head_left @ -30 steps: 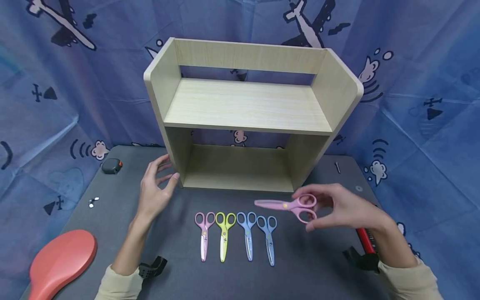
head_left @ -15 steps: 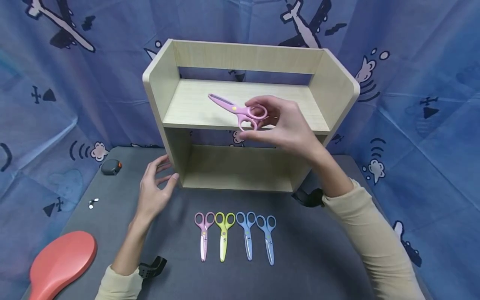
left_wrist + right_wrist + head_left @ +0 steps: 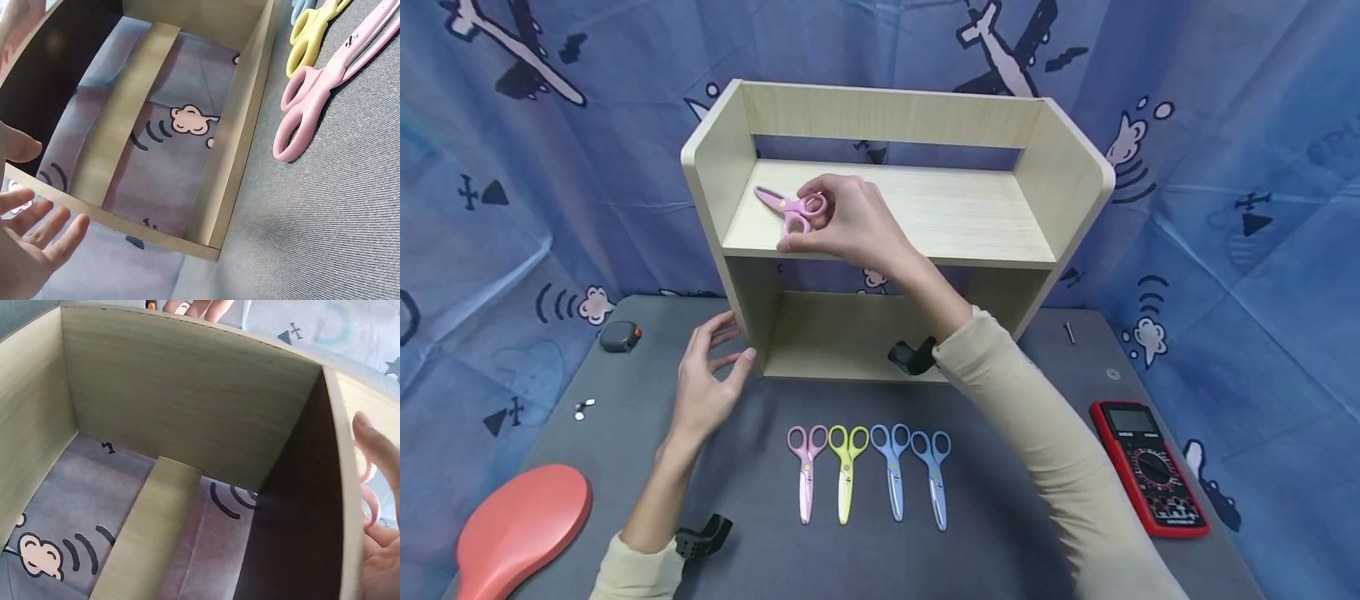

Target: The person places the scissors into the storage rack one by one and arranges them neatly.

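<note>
We see the pink scissors [image 3: 790, 205] in the right hand [image 3: 850, 221], whose thumb and fingers pinch the two handle loops, so the blades stick out to the left of the fingertips with a narrow gap between them. They are at the left part of the upper board of the shelf [image 3: 970, 221]; whether they touch it we cannot tell. The left hand [image 3: 707, 383] is beside the shelf's left side panel, fingers spread and thumb apart, and we cannot be sure it touches. The shelf is pale, wood-grained board with rounded upper front corners, and the scissors look smooth and glossy. On the grey, fine-ribbed desk [image 3: 775, 558] we find a row of four more pairs, blades toward us: a pale pink pair [image 3: 807, 467], a yellow pair [image 3: 847, 468] and two blue pairs [image 3: 894, 462]. The cream sleeve [image 3: 1037, 433] of the right arm crosses in front of the shelf and hides part of its lower compartment. To the right we have a red meter [image 3: 1150, 471] and a small screw [image 3: 1070, 333]; to the left, a dark rounded case [image 3: 620, 337] and a coral-red paddle [image 3: 523, 525]. A blue printed curtain [image 3: 625, 125] hangs behind.
</note>
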A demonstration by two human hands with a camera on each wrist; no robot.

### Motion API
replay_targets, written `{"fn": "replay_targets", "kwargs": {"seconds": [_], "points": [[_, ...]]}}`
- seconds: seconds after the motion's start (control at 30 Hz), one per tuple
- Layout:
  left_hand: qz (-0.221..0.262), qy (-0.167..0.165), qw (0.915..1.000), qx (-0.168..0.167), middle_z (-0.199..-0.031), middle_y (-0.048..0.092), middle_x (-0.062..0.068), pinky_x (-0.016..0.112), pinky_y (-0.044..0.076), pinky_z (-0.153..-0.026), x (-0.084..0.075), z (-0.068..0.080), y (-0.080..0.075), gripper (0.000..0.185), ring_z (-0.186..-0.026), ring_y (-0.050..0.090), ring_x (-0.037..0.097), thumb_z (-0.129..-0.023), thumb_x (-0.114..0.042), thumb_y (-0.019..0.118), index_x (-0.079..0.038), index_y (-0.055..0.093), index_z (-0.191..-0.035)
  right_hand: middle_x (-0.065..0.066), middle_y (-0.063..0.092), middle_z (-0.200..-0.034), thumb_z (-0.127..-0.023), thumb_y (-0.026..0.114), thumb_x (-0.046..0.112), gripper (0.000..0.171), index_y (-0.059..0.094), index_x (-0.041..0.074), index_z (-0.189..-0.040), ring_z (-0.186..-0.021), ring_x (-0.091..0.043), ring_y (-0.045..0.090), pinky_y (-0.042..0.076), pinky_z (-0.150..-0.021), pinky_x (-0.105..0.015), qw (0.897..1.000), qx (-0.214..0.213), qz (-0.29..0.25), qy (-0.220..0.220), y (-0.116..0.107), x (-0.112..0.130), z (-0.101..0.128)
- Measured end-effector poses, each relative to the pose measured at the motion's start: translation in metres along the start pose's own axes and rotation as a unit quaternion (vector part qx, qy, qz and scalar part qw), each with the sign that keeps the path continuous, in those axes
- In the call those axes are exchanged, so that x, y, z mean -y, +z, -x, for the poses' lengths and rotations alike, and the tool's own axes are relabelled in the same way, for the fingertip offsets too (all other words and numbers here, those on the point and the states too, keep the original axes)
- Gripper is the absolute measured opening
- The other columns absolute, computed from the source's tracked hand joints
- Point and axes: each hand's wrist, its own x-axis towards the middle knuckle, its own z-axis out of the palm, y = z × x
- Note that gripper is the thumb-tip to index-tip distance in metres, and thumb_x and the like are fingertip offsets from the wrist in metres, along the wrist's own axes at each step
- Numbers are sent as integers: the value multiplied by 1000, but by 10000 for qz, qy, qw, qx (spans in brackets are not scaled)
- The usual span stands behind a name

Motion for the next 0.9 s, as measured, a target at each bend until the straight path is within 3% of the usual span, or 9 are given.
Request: {"fn": "replay_targets", "kwargs": {"seconds": [0.2,0.47,0.73,0.9], "points": [[-9,-38,10000,14,-153,53,22,0,51,-95,0,0,-1,59,-143,59,43,-102,-3,71,-3,51,-157,-8,80,-101,-79,97,45,64,76,3,-122,-89,-17,71,57,-78,-27,9976,-292,621,3,21,7,-17],[51,-17,10000,-5,-152,54,22,1,53,-95,1,0,-2,59,-141,59,42,-101,-2,72,-3,51,-156,-5,78,-103,-78,91,65,66,75,8,-107,-94,-18,70,58,-83,-30,9915,-119,1277,228,36,19,-24],[61,6,10000,-23,-152,54,22,0,52,-94,0,-1,-1,59,-141,60,43,-100,-1,72,-2,52,-156,-6,80,-92,-84,90,59,52,80,8,-91,-86,-17,68,56,-76,-29,9926,-336,1151,-214,40,18,-20],[66,11,10000,-25,-152,55,22,0,53,-94,0,-1,0,59,-140,60,43,-100,-1,72,-2,52,-155,-8,83,-97,-86,90,53,53,85,5,-106,-87,-18,71,58,-76,-28,9937,-301,988,-430,39,16,-18]]}}
